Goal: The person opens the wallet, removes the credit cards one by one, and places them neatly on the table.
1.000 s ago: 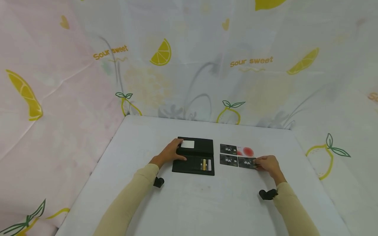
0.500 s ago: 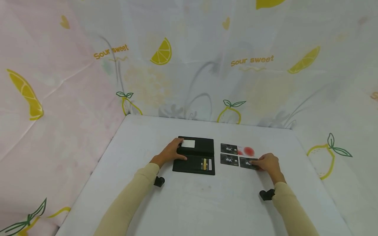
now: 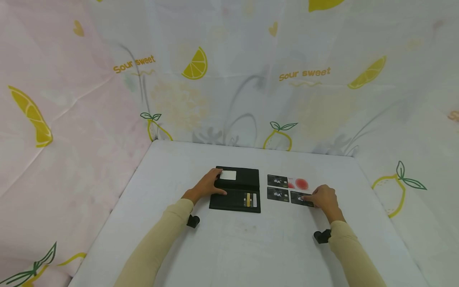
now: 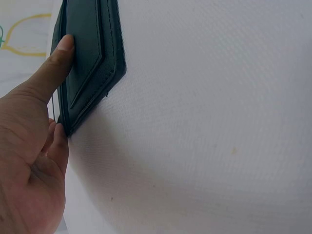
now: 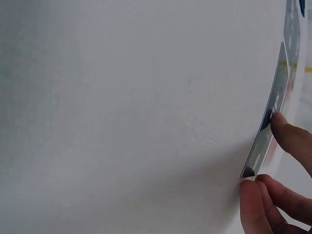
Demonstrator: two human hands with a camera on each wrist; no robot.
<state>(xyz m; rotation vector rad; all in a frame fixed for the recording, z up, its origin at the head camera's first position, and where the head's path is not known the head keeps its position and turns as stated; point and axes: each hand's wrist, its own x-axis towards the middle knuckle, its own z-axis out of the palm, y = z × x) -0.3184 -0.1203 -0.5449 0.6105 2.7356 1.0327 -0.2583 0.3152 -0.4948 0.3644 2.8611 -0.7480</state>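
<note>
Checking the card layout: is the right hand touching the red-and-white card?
No, the right hand pinches a black VIP card in the nearer row.

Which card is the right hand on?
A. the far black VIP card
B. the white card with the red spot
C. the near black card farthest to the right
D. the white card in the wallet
C: the right hand pinches the near right black card by its edge, as the right wrist view also shows; the left hand rests on the wallet.
</note>
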